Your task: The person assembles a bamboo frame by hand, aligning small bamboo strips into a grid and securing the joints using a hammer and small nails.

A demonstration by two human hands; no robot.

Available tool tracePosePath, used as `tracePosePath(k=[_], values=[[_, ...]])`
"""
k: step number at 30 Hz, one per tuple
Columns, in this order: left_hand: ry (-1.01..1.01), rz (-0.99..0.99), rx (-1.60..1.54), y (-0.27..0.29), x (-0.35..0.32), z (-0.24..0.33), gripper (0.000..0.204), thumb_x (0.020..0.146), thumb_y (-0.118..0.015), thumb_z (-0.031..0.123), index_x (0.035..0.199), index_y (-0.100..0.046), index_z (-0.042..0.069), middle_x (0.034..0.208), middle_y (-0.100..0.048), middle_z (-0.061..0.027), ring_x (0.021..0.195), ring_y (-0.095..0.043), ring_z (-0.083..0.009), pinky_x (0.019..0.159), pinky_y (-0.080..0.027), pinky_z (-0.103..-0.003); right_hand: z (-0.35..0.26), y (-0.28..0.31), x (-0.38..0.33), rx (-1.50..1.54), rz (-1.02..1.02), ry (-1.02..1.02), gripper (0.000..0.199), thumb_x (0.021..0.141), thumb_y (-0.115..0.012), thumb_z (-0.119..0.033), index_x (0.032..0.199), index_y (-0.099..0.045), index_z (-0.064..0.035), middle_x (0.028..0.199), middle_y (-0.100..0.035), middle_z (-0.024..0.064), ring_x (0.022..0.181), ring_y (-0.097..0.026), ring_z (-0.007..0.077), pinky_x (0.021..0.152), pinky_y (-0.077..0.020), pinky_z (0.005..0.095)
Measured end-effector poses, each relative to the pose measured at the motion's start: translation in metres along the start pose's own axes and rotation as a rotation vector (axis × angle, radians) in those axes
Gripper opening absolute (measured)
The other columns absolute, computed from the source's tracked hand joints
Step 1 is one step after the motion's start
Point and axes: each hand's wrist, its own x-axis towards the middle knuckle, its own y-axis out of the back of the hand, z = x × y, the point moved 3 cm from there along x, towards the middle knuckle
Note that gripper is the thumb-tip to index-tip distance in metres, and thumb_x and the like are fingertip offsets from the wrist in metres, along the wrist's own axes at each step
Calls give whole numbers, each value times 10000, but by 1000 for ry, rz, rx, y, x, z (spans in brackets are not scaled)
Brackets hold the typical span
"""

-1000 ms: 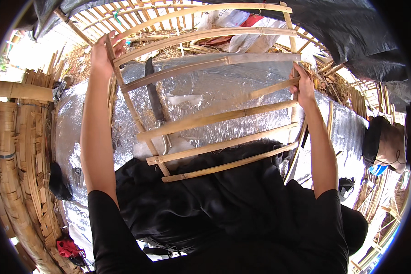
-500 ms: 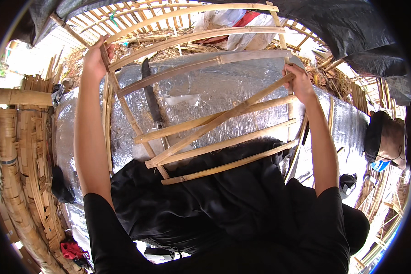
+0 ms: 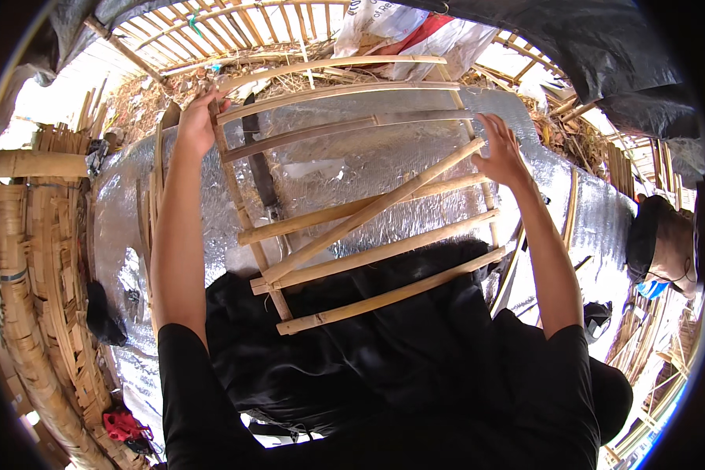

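- My left hand (image 3: 198,129) is at the far left corner of the bamboo frame (image 3: 384,255), fingers curled narrow around its left side strip
- My right hand (image 3: 505,159) is just beside the far part of the right side strip, fingers spread wide with the thumb apart; I cannot tell whether they touch the bamboo
- The frame is in front of me between my hands, its near edge over the black cloth (image 3: 352,337) on my lap and the rest over the silver sheet (image 3: 121,219)
- One slat (image 3: 380,207) slants across the others, its near end by the left side strip and its far end close to my right thumb
- Under the left part of the frame, a long dark knife (image 3: 265,184) shows between the slats
- On the far side are white and red sacks (image 3: 427,39), with black plastic (image 3: 611,70) hanging at far right
- Woven bamboo (image 3: 23,274) stands at the left, a red bundle (image 3: 124,425) at near left, and a black and tan bag (image 3: 670,243) at right
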Motion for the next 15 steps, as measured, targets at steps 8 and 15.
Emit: tracePosePath(k=[8,15], values=[[38,2,524,22,-2,-40,960,920,-686,482,1594,-167,37,1576,-343,-232,1302,-536,-336,1103,-430,-421,-94,-6,-7,311,-533,414,249,905,-683,-152,1146,-711,-95,1104,-669,74,1166,-578,264,1075,-381,479],[-173,189,700,79,-138,-91,516,957,-676,370,1359,-590,57,1284,-652,-99,1086,-638,-184,914,-496,-328,-103,-11,-4,335,-425,421,215,931,-645,-195,1130,-696,-128,1152,-653,71,1183,-575,279,1086,-365,469]])
